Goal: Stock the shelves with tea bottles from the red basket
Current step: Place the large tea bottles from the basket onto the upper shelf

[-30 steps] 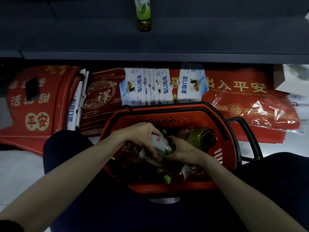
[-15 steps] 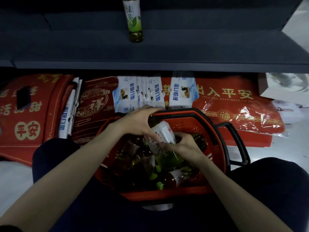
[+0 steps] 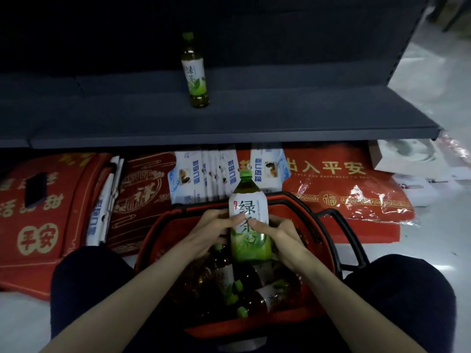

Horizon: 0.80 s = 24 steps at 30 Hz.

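Note:
I hold a green tea bottle (image 3: 249,217) upright above the red basket (image 3: 163,225), its green cap pointing up and its white label facing me. My left hand (image 3: 209,230) grips its left side and my right hand (image 3: 277,233) grips its right side. Several more tea bottles (image 3: 265,296) lie on their sides in the basket between my knees. One green tea bottle (image 3: 195,72) stands upright on the dark grey shelf (image 3: 280,113), left of centre.
Under the shelf lie red doormats (image 3: 339,184) with gold characters, some in plastic wrap, and several white and blue packs (image 3: 201,177). White boxes (image 3: 407,161) sit at the right on the pale floor. The basket's black handle (image 3: 351,240) hangs to the right.
Both hands lifted one bottle out of the basket and turned it upright. The view has tilted up, so more of the shelf shows.

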Motion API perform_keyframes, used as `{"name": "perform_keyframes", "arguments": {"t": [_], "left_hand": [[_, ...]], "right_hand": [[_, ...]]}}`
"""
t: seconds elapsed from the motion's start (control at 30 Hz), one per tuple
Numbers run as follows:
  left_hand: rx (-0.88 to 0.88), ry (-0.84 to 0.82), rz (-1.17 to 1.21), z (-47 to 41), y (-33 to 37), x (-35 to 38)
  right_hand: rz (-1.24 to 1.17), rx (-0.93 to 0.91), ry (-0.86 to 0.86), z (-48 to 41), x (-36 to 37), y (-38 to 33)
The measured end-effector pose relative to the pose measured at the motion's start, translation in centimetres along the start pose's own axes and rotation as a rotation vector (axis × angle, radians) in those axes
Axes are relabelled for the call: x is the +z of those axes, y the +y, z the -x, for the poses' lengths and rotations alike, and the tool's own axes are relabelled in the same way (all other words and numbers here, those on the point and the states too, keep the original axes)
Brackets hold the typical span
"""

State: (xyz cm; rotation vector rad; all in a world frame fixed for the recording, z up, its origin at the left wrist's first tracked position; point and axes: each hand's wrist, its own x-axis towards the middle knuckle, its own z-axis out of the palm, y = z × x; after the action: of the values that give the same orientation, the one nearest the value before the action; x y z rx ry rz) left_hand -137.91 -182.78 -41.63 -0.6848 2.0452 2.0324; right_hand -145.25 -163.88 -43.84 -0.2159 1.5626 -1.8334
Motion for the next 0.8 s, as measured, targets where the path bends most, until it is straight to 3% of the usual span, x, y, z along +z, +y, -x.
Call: {"name": "perform_keyframes", "arguments": {"t": [0.23,0.8], "left_hand": [[0.215,0.000,-0.104,0.7,9.7,0.7],[0.960,-0.086,-0.232,4.3,40.5,6.6]], "right_hand": [[0.052,-0.221,0.008,0.0,-0.4,-8.1],[0.356,-0.890,0.022,5.3,-3.1,-40.3]]}}
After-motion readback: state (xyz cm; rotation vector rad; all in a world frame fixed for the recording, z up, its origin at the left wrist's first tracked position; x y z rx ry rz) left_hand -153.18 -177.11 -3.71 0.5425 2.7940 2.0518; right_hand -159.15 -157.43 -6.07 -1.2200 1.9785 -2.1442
